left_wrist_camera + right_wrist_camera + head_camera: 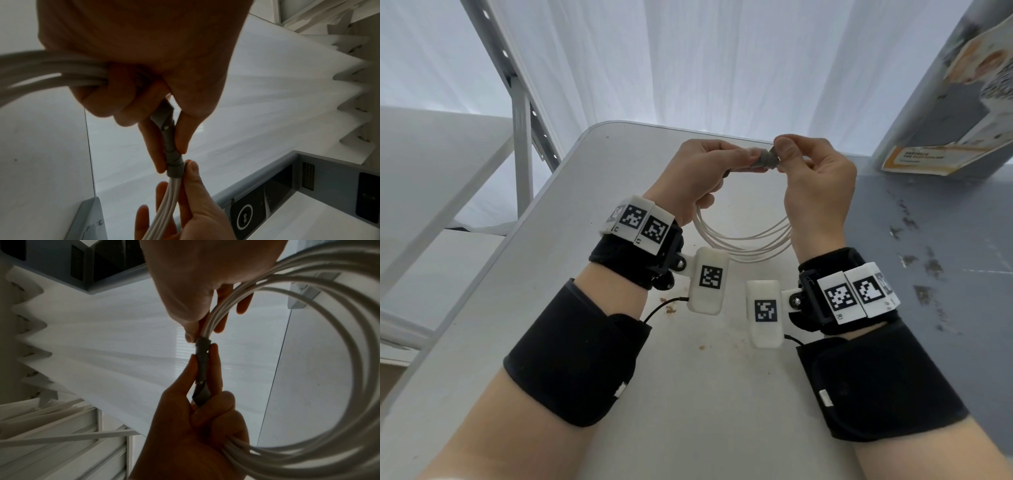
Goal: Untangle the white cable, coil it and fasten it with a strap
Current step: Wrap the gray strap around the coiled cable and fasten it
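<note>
Both hands are raised above the white table [619,342]. The white cable [743,240] hangs between them as a coil of several loops. A grey strap [765,159] is wound round the top of the bundle. My left hand [751,161] pinches the wrapped part between thumb and forefinger, and its lower fingers curl round the cable [51,73]. My right hand [780,152] pinches the strap's right end, with the cable [308,288] passing through its palm. The wrist views show the strap [170,146] [202,363] spiralled along the bundle, the left hand [171,159] [203,353] and right hand [179,177] [203,334] meeting on it.
Brown crumbs [702,346] lie on the table near its front. A stained grey surface [928,257] adjoins it on the right, carrying a grey box with an orange leaflet [945,154]. A white metal frame [520,137] stands at the left, with a white curtain [722,61] behind.
</note>
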Demonstrator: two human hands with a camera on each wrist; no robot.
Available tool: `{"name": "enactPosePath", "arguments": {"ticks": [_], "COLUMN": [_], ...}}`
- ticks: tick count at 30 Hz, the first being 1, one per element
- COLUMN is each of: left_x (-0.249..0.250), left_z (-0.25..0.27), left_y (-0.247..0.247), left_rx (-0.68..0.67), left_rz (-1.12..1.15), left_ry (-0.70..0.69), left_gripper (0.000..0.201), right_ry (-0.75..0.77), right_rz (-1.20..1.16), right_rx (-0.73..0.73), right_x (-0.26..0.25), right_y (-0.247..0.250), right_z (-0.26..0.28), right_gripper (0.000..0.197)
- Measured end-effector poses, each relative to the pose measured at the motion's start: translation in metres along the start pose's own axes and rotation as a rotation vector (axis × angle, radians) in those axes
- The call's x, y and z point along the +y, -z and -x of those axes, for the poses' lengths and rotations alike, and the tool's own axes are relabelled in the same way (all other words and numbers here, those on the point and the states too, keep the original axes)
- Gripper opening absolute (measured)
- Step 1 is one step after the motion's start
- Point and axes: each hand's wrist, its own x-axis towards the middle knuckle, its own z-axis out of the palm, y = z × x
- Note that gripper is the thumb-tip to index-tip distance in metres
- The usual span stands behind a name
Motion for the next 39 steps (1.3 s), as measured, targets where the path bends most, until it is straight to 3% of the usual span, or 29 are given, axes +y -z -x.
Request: {"name": "enactPosePath", "arguments": {"ticks": [8, 12, 20, 24, 33, 39], "left_x": [-0.001, -0.003, -0.002, -0.004, -0.006, -0.004], "left_z": [-0.002, -0.004, -0.003, -0.007, -0.012, -0.017], "left_y": [0.009, 0.010, 0.006, 0.007, 0.012, 0.016], "left_rx": [0.100, 0.120, 0.100, 0.102, 0.041, 0.101], "left_rz": [0.045, 0.059, 0.039, 0.045, 0.003, 0.104], "left_ry": [0.009, 0.011, 0.023, 0.017, 0.012, 0.048], "left_gripper": [0.036, 0.036, 0.018, 0.015, 0.033, 0.040], "right_ry": [0.108, 0.121, -0.001, -0.028, -0.108, -0.125], "right_rz": [0.089, 0.125, 0.019, -0.036, -0.072, -0.082], "right_rx": [-0.185, -0.207, -0.185, -0.279, -0.253, -0.192], "right_x": [-0.003, -0.003, 0.001, 0.001, -0.006, -0.008], "right_y": [0.000, 0.000, 0.002, -0.001, 0.003, 0.003], "right_z": [0.003, 0.005, -0.001, 0.004, 0.007, 0.006], "right_gripper": [0.007, 0.006, 0.009, 0.017, 0.019, 0.017]}}
